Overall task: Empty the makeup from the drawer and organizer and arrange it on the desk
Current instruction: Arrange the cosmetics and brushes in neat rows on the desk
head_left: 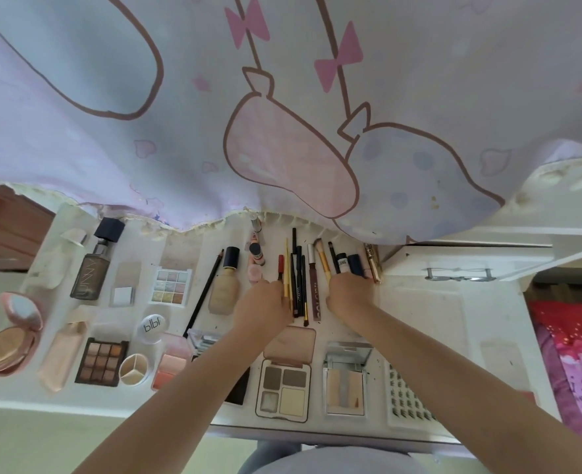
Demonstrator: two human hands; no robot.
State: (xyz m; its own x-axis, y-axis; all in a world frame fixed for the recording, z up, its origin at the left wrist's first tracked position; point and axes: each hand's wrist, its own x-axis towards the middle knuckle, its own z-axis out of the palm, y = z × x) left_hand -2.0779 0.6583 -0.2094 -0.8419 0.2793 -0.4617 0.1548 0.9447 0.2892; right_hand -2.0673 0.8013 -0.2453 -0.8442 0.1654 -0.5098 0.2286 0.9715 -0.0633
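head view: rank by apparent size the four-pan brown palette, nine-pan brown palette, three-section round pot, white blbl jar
1. four-pan brown palette, lid open, nearer the camera, which may inflate it
2. nine-pan brown palette
3. three-section round pot and white blbl jar: look alike, not ranked

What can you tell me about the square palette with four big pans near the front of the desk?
The four-pan palette lies open and flat on the white desk, its pinkish lid folded back away from the person. Two brown pans sit above a whitish and a cream one, in a pale case. The left forearm passes beside it; contact is unclear.
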